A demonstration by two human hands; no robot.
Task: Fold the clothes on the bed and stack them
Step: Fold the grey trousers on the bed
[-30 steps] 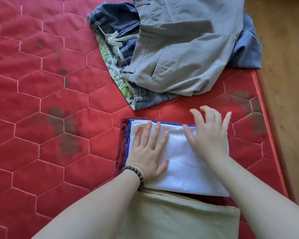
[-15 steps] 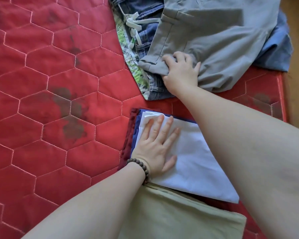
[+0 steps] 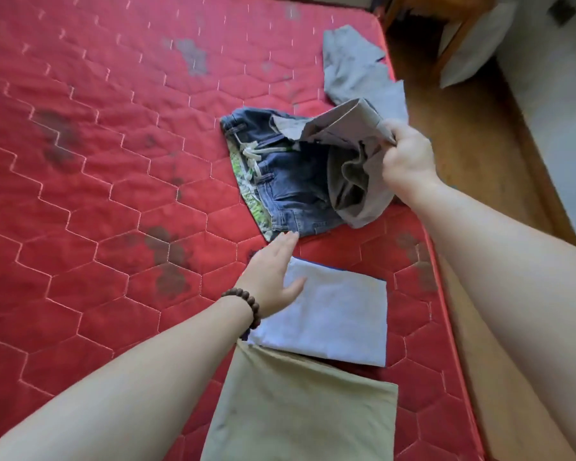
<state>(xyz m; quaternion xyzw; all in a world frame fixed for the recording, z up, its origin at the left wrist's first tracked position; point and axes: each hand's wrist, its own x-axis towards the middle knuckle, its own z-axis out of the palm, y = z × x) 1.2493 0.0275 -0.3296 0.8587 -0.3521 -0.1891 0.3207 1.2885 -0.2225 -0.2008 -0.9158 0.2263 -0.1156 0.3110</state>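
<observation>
Head view, right hand: my right hand (image 3: 408, 161) is clenched around a bunched edge of the grey trousers (image 3: 353, 151), holding that part lifted above the bed near its right edge.
Head view, left hand: my left hand (image 3: 273, 277) is released, fingers straight and together, hanging over the far left corner of the folded white cloth (image 3: 330, 311); I cannot tell whether the palm touches it.
Head view, wrist: a brown bead bracelet (image 3: 246, 307) circles my left wrist.
Head view, grey trousers: one end hangs crumpled from my grip over the jeans, the other trails away toward the far right edge of the mattress.
Head view, jeans: the denim jeans (image 3: 280, 181) lie unfolded beyond the stack, a white drawstring at the waistband, with a green patterned garment (image 3: 250, 201) showing along their left edge.
Head view, stack: the white cloth lies flat on top, a dark blue edge peeking out at its far side.
Head view, near edge: a folded khaki garment (image 3: 300, 410) lies closest to me, touching the white cloth's near side.
Head view, bed: a red quilted mattress (image 3: 97, 161) with dark stains carries all the clothes.
Head view, floor: wooden floor (image 3: 463, 111) runs along the right of the bed.
</observation>
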